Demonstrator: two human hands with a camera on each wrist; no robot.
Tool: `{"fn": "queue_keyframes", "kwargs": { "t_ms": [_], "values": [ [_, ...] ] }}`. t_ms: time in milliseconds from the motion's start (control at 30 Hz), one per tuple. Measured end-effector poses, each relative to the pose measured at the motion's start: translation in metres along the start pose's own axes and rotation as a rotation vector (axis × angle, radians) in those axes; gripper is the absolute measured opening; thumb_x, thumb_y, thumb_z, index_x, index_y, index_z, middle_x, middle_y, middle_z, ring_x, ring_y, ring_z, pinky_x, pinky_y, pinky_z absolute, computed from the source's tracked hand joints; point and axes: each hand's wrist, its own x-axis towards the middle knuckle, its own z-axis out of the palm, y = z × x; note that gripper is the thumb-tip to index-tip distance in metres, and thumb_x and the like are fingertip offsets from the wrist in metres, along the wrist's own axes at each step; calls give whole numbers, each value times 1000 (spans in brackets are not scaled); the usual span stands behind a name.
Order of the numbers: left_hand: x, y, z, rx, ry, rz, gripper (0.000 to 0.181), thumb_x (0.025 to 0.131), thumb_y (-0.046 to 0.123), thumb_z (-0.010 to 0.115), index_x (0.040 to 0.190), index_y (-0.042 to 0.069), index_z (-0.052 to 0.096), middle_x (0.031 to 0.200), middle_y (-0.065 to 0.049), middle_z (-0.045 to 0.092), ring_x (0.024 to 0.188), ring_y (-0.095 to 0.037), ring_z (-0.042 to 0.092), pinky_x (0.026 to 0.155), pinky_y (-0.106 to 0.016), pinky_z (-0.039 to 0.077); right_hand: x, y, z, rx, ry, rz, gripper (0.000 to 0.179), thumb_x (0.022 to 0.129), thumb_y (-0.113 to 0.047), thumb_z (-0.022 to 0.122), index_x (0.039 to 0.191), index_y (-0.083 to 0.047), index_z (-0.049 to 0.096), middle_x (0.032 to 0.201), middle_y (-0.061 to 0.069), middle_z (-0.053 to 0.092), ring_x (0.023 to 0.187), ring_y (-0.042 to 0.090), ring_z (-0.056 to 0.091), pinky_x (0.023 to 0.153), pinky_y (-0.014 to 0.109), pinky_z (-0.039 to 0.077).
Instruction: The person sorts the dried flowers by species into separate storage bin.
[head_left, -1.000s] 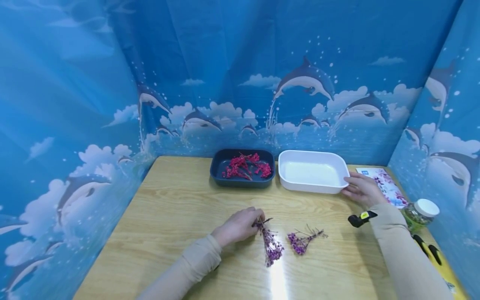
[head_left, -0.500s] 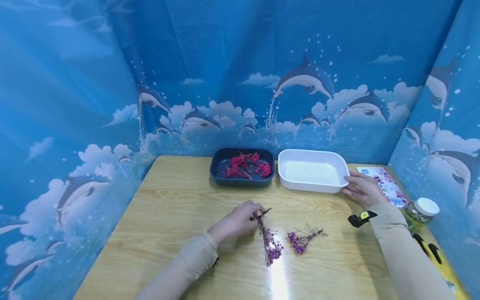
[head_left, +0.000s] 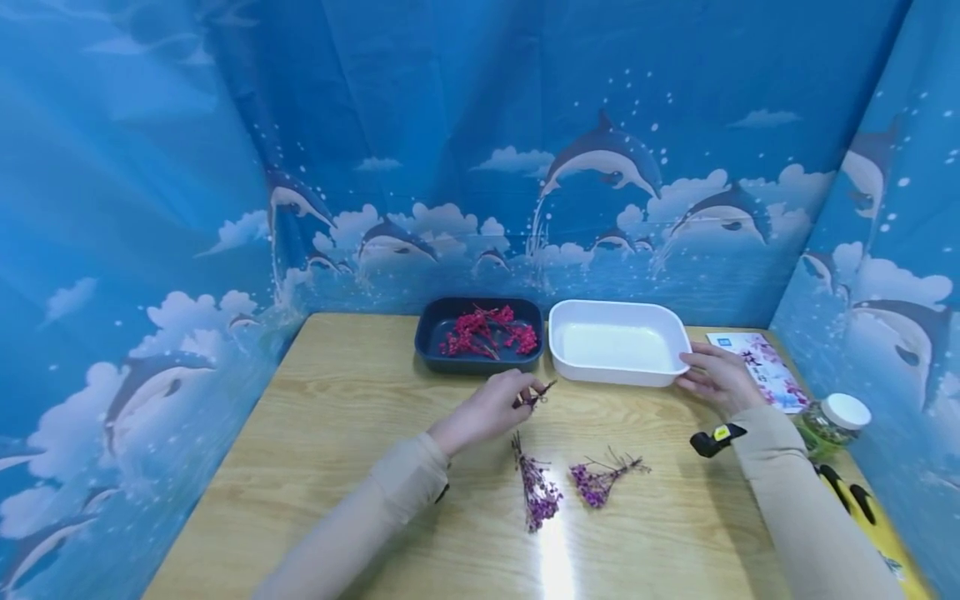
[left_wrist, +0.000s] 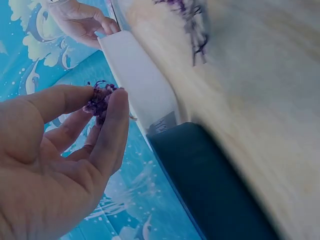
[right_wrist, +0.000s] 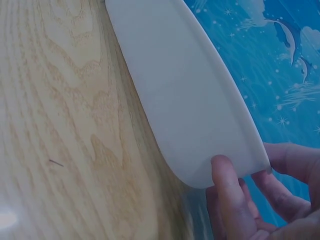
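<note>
My left hand [head_left: 487, 408] pinches a small purple dried flower sprig [left_wrist: 101, 102] between thumb and fingertips, above the table just in front of the two trays. Below it lies a bunch of purple dried flowers [head_left: 538, 492], stems pointing away from me. A second purple bunch [head_left: 596, 483] lies to its right. My right hand [head_left: 718, 379] grips the right end of a white tray [head_left: 615, 373]; in the right wrist view the thumb [right_wrist: 225, 175] presses its outer wall and fingers reach the rim. A dark tray [head_left: 480, 365] holding pink-red dried flowers [head_left: 472, 329] stands left of it.
Behind the right hand lies a printed floral packet [head_left: 772, 375]. A clear jar with a white lid [head_left: 836, 421] and a yellow-and-black item [head_left: 870, 525] stand along the right side. A dolphin-print curtain [head_left: 450, 167] encloses the wooden table [head_left: 330, 417].
My left hand has lifted away from the purple bunch and moved toward the trays with a small sprig. The bunch now lies apart from it. My right hand stays on the white tray.
</note>
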Motion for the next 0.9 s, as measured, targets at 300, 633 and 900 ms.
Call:
{"fn": "queue_keyframes", "kwargs": {
  "t_ms": [300, 633, 900],
  "values": [
    [36, 16, -10, 62, 58, 32, 31, 99, 4, 68, 130, 8, 71, 115, -7, 74, 106, -20, 69, 90, -30, 60, 0, 1, 0, -27, 22, -12, 50, 105, -10, 63, 151, -14, 46, 84, -13, 72, 81, 6, 76, 86, 26, 67],
    [73, 17, -15, 146, 89, 13, 33, 100, 4, 67, 132, 12, 70, 119, -6, 71, 106, -18, 66, 87, -28, 59, 0, 1, 2, -58, 44, -4, 72, 105, -13, 63, 167, -10, 27, 84, -14, 69, 81, 5, 74, 87, 26, 66],
    [100, 20, -7, 191, 97, -27, 33, 104, 5, 61, 134, 14, 69, 129, -5, 70, 120, -19, 67, 100, -31, 60, -2, 2, 7, -60, 54, -11, 72, 104, -12, 65, 166, -8, 28, 85, -11, 71, 83, 7, 76, 88, 27, 66]
  ]
}}
